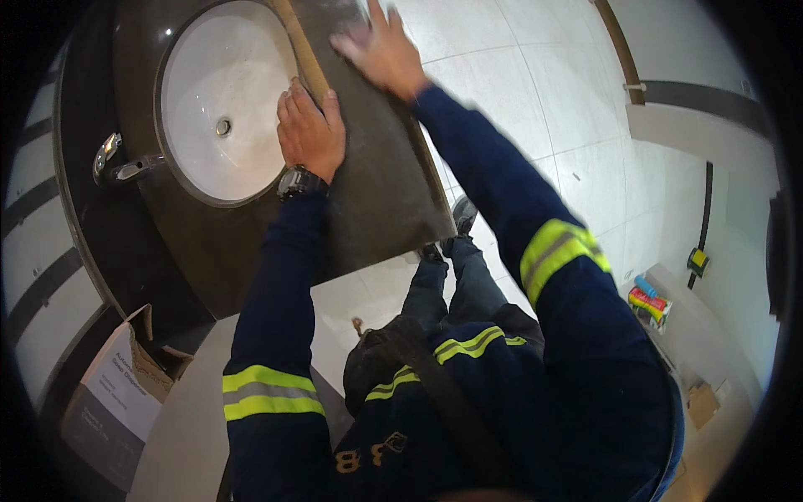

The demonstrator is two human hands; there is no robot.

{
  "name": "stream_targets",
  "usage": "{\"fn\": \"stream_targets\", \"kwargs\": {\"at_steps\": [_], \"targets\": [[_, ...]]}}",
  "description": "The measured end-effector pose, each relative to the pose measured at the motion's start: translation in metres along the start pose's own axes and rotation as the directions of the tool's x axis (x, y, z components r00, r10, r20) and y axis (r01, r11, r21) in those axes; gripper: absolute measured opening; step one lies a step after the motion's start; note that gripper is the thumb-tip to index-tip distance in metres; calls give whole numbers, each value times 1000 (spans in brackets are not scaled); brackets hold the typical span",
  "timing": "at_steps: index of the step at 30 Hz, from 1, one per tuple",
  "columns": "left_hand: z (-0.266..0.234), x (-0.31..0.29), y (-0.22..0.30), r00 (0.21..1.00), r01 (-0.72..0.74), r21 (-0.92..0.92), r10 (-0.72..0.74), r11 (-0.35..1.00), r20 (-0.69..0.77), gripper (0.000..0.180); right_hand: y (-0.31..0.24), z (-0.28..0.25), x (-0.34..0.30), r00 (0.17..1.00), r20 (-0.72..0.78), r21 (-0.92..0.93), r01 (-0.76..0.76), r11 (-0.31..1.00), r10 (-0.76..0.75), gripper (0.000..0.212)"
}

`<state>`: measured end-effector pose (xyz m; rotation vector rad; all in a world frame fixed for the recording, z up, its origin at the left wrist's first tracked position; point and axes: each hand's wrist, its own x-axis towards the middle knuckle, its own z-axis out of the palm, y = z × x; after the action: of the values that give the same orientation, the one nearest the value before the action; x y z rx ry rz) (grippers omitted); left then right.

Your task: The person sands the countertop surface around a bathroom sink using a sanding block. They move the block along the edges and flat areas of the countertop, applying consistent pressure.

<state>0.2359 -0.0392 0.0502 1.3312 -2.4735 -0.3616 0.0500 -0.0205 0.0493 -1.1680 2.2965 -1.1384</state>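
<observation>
My left hand [311, 134], with a watch [299, 181] at its wrist, lies over a wooden strip [299, 46] on the dark countertop [376, 180]. Its thumb is on one side of the strip and its fingers on the other, reaching over the rim of the white oval sink [188, 92]. Farther off, near the counter's right edge, is my right hand [389, 54]. Motion smears its fingers; whether anything is between them cannot be made out. The strip runs beside the sink and out of view at the top.
A chrome faucet [125, 167] stands left of the sink. An open cardboard box [121, 385] sits at the lower left. Pale tiled floor [502, 92] lies right of the counter. A yellow-and-black tool [697, 261] and a colourful packet [649, 303] are at the far right.
</observation>
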Motion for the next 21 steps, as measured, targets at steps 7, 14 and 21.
{"fn": "stream_targets", "kwargs": {"at_steps": [7, 14, 21], "targets": [[1, 2, 0, 991, -124, -2, 124, 992, -39, 71, 16, -81, -318, 940, 79, 222, -340, 914, 331, 96], [-22, -108, 64, 583, -699, -146, 676, 700, 452, 79, 96, -88, -441, 723, 90, 576, -599, 557, 685, 84], [-41, -53, 61, 97, -849, -397, 841, 349, 532, 77, 221, -189, -483, 653, -241, 440, -587, 680, 718, 72]]}}
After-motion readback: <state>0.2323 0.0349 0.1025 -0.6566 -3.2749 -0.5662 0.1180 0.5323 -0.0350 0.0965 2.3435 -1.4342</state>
